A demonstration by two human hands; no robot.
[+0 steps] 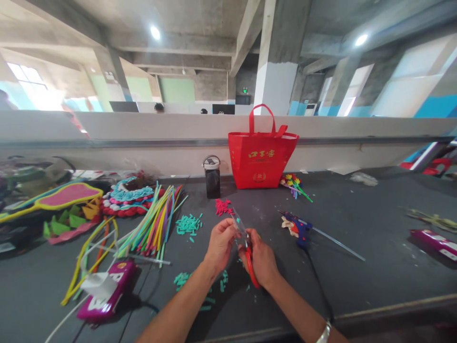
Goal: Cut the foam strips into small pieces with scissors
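My right hand (263, 261) is closed round a pair of scissors with red handles (252, 270), its blades pointing up and away from me. Beside the blades, my left hand (222, 242) is pinched, with a small teal piece (238, 220) at its fingertips. What else the pinch may hold is hidden. Past my left hand lies a pile of short teal pieces (189, 225), and just behind my fingers a smaller heap of pinkish-red pieces (223, 206). More teal pieces (181, 280) are scattered under and beside my left forearm.
A bundle of coloured strips (157, 228) lies left, near a purple power strip (113, 290) with a white plug. A black tumbler (213, 178) and red bag (262, 159) stand behind. To the right are a blue glue gun (303, 229) with cord and another purple block (435, 245).
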